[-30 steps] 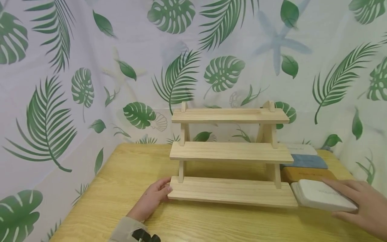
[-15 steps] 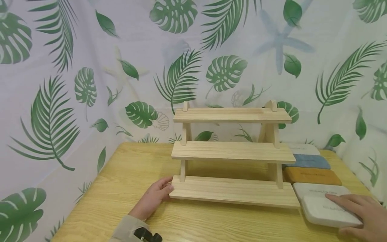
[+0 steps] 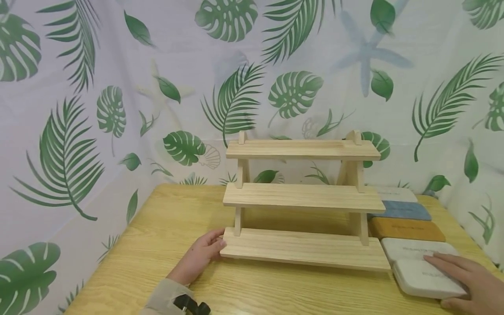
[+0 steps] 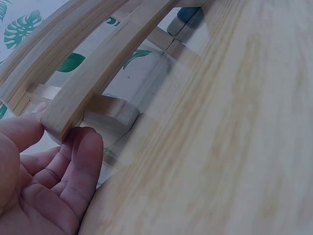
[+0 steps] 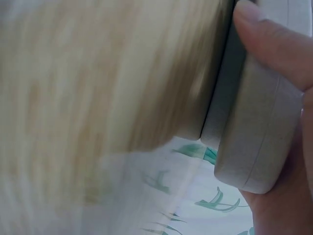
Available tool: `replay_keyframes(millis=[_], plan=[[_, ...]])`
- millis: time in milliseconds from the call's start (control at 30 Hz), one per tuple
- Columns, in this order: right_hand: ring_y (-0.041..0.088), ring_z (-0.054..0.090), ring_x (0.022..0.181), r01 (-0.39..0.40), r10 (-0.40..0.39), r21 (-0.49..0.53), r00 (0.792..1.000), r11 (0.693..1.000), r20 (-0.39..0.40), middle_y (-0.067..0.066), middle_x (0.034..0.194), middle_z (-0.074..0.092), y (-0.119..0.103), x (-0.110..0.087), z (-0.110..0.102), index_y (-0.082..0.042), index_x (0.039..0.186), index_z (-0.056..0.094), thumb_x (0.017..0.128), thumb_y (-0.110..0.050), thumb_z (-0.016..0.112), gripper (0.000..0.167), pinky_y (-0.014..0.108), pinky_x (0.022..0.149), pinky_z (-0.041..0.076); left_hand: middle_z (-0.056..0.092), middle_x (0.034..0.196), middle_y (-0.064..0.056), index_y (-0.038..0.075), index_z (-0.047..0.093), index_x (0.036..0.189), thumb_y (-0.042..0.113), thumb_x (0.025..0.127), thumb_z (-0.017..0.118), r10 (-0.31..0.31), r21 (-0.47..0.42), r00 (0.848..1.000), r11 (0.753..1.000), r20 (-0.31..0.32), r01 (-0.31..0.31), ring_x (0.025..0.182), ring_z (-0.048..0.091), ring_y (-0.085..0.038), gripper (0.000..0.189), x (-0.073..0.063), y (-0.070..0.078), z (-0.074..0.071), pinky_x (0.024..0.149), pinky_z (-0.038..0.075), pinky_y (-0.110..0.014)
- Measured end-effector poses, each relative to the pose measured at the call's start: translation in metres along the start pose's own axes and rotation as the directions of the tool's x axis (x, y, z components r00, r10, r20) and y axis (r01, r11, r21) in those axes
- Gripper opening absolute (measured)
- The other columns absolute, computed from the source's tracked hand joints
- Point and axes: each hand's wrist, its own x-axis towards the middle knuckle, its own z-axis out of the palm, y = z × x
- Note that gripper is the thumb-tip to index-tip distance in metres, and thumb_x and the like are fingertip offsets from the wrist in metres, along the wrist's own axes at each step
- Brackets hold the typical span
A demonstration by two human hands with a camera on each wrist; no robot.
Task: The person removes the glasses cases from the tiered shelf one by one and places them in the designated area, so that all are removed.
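Note:
A wooden three-tier display stand [image 3: 303, 197] stands mid-table in the head view. My left hand [image 3: 201, 253] grips the left end of its bottom shelf; in the left wrist view the thumb and fingers [image 4: 88, 152] pinch the shelf end. At the right, my right hand [image 3: 474, 278] holds a white rounded case [image 3: 423, 280], fingers over its top and thumb at its near side. In the right wrist view the thumb [image 5: 279, 46] lies against this case [image 5: 259, 132]. Directly behind it lies another white case [image 3: 405, 247], partly overlapped in view.
Behind the white cases, an orange-brown case [image 3: 409, 229], a blue case [image 3: 407, 210] and a further white case [image 3: 397, 193] lie in a row beside the stand. A leaf-print cloth [image 3: 244, 109] hangs close behind the wooden table [image 3: 165, 227].
My right hand has brought the white case nearer to me, uncovering the white case behind it, and it now lies flatter. The left hand keeps its grip on the stand.

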Motion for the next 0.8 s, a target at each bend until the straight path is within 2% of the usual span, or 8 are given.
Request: replay_keyframes(millis=[200, 433, 567, 800], plan=[[0.048, 0.055, 0.109, 0.011, -0.011, -0.014, 1.0, 1.0, 0.023, 0.023, 0.13, 0.055, -0.002, 0.0002, 0.0018, -0.026, 0.156, 0.042, 0.062, -0.056, 0.089, 0.109, 0.064, 0.078, 0.05, 0.06, 0.129, -0.015, 0.0, 0.033, 0.157, 0.036, 0.106, 0.056, 0.013, -0.012, 1.0, 1.0, 0.002, -0.013, 0.116, 0.061, -0.026, 0.066, 0.0, -0.0058, -0.0019, 0.094, 0.054, -0.039], [0.054, 0.046, 0.115, -0.042, 0.042, -0.002, 0.999, 0.999, 0.032, 0.034, 0.138, 0.046, -0.001, -0.0031, 0.0084, -0.031, 0.162, 0.027, 0.065, -0.052, 0.09, 0.118, 0.07, 0.083, 0.042, 0.059, 0.125, -0.015, 0.002, 0.033, 0.157, 0.038, 0.105, 0.057, -0.002, 0.016, 1.0, 1.0, -0.006, 0.002, 0.111, 0.061, -0.025, 0.068, 0.003, -0.0023, -0.0016, 0.092, 0.054, -0.039], [0.057, 0.042, 0.118, -0.059, 0.058, 0.035, 0.997, 0.998, 0.041, 0.037, 0.144, 0.039, -0.0021, -0.0033, 0.0081, -0.029, 0.162, 0.027, 0.066, -0.049, 0.09, 0.116, 0.071, 0.085, 0.04, 0.059, 0.124, -0.014, 0.002, 0.033, 0.157, 0.038, 0.105, 0.057, -0.007, 0.024, 1.0, 1.0, -0.007, 0.008, 0.111, 0.062, -0.024, 0.067, 0.0024, -0.0016, -0.0008, 0.093, 0.054, -0.038], [0.061, 0.035, 0.124, -0.13, 0.119, 0.085, 0.985, 0.988, 0.129, 0.037, 0.147, 0.035, -0.0038, 0.002, 0.0032, -0.029, 0.162, 0.027, 0.066, -0.051, 0.089, 0.117, 0.072, 0.09, 0.034, 0.06, 0.126, -0.014, 0.002, 0.033, 0.157, 0.034, 0.107, 0.054, 0.018, 0.009, 1.0, 1.0, 0.009, -0.018, 0.114, 0.062, -0.025, 0.063, 0.0042, -0.0023, -0.0021, 0.093, 0.054, -0.038]])
